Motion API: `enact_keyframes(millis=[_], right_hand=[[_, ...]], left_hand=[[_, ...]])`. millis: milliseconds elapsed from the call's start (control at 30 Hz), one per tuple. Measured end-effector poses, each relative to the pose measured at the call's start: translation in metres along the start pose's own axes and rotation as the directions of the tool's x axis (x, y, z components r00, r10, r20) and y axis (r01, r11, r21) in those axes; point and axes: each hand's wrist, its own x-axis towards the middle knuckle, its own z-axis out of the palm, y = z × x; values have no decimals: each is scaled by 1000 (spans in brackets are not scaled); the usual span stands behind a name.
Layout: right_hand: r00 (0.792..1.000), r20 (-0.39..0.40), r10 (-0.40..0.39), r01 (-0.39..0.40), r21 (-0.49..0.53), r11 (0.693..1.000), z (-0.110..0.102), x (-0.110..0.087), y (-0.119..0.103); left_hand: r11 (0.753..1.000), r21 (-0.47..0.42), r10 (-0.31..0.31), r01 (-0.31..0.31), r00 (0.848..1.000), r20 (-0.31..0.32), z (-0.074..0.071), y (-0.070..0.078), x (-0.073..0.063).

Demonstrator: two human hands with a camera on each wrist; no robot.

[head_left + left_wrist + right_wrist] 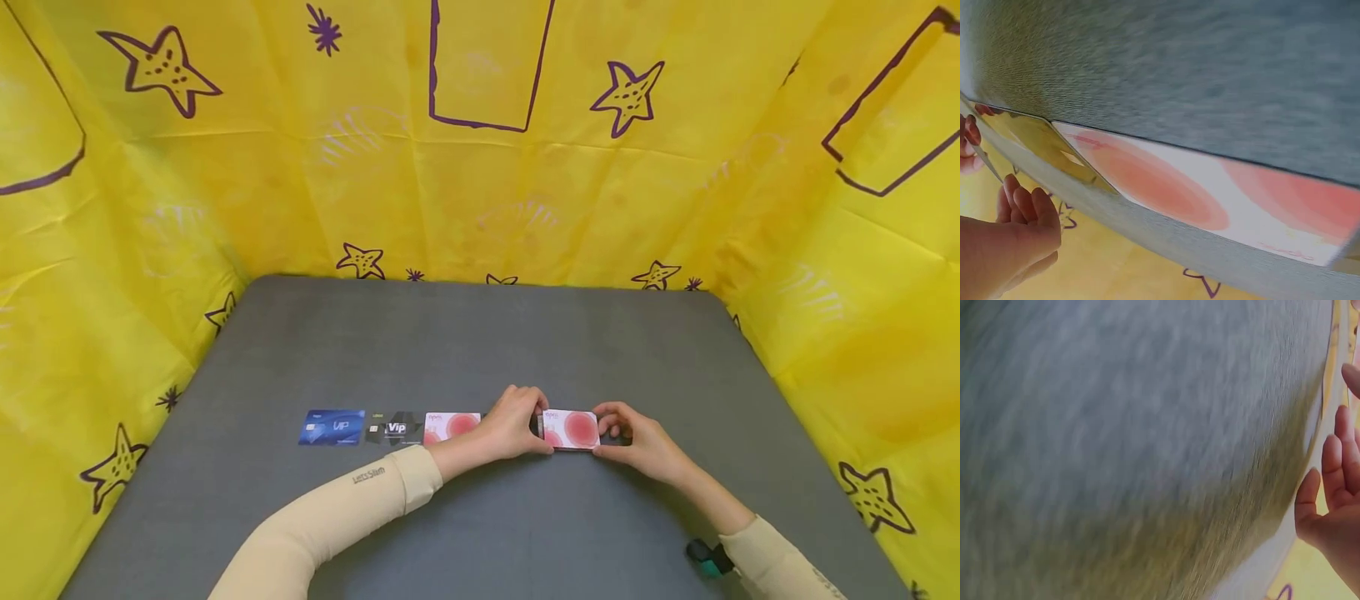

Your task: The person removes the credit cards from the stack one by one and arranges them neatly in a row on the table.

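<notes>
A white card with pink circles (572,429) is held between my two hands, just above the table. My left hand (516,425) pinches its left end, and my right hand (641,442) holds its right end with thumb and fingers. In the left wrist view the held card (985,161) shows nearly edge-on at the left fingertips. Beneath the hands lies a dark glossy card (1035,139), mostly covered in the head view. Touching that one on the table is another white-and-pink card (448,423), partly behind my left wrist.
Further left in the same row lie a black card marked Vip (396,430) and a blue VIP card (332,427). The grey table (465,342) is bordered by yellow cloth walls (480,200) with drawn stars. A black-and-teal device (707,560) sits by the right sleeve.
</notes>
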Motion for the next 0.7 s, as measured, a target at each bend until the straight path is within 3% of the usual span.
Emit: enact_keyframes(millis=[267,500,700], right_hand=[[1000,23,-13,13,-15,1000,-17,-6,10],[999,47,8,-4,-80,997,-31,-12,22],[998,52,-42,50,-168,985,-45,-15,29]], left_hand=[[1000,-1,4,-4,1000,23,12,11,15],[997,78,10,-11,1000,16,23,21,26],[993,119,-2,1,1000,11,33,30,36]])
